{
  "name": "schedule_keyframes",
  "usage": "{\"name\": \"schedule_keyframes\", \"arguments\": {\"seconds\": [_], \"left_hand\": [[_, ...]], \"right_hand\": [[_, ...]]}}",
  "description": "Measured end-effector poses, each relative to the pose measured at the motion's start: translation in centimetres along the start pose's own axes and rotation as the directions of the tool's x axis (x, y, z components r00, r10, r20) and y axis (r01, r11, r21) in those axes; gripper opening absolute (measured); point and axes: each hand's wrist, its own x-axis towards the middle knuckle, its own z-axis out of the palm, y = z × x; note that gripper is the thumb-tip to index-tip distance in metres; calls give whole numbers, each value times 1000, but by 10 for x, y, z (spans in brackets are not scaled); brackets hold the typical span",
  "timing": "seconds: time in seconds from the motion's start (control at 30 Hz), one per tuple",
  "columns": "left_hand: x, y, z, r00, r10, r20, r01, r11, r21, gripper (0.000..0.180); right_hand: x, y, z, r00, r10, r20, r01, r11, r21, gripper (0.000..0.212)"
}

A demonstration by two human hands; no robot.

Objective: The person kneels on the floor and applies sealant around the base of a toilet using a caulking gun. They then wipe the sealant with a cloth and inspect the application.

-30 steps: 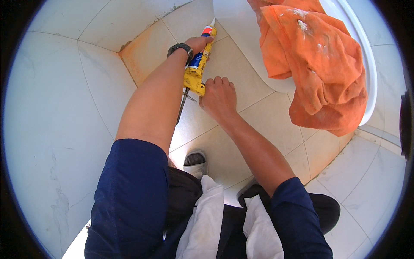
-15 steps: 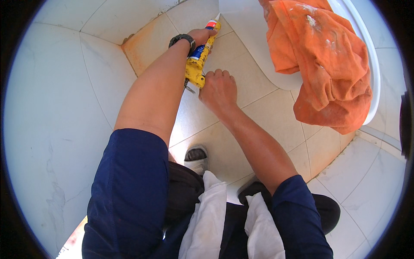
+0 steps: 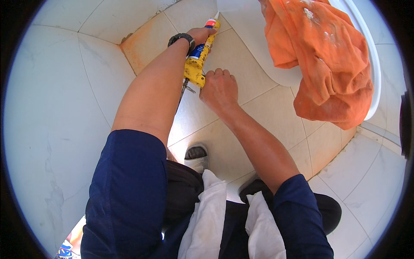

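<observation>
A worn yellow caulking gun [image 3: 195, 69] holds a blue and white sealant tube [image 3: 197, 52] with a red band and a pale nozzle. My left hand [image 3: 201, 36], below a dark wristwatch [image 3: 182, 41], is wrapped round the front of the gun and tube. My right hand [image 3: 220, 90] is closed at the gun's rear, where its handle is mostly hidden by my fingers. The nozzle tip reaches the near left edge of a white basin-like fixture [image 3: 248, 26]. A metal rod sticks out behind the gun, under my left forearm.
An orange cloth [image 3: 323, 64] with white smears drapes over the white fixture's rim. Beige floor tiles [image 3: 276, 116] lie below, rust-stained along the walls. White marbled tile walls [image 3: 51, 129] rise at left and right. My slippered foot [image 3: 196, 155] and a white cloth [image 3: 207, 211] are near.
More of the metal rod shows behind the gun. Both hands keep their hold and have barely moved; the view has shifted slightly.
</observation>
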Motion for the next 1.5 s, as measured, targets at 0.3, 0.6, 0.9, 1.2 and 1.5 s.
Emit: {"name": "schedule_keyframes", "arguments": {"seconds": [0.3,0.6,0.9,1.2,1.5], "left_hand": [[-3,1,1,1000,22,-4,-22,999,-28,50],[-10,3,2,999,31,-13,-32,996,-81,49],[-11,6,2,1000,8,-11,-9,998,-65,49],[-15,5,2,1000,-3,21,5,995,-104,49],[-14,6,0,998,-13,55,19,994,-106,49]], "right_hand": [[0,1,-4,1000,-6,3,6,1000,-19,17],[0,3,-6,1000,-14,-24,14,1000,-24,15],[0,0,-18,997,6,77,-3,1000,-30,16],[0,1,-20,999,-11,41,12,1000,-21,15],[-1,1,-25,999,-12,51,14,999,-33,16]]}}
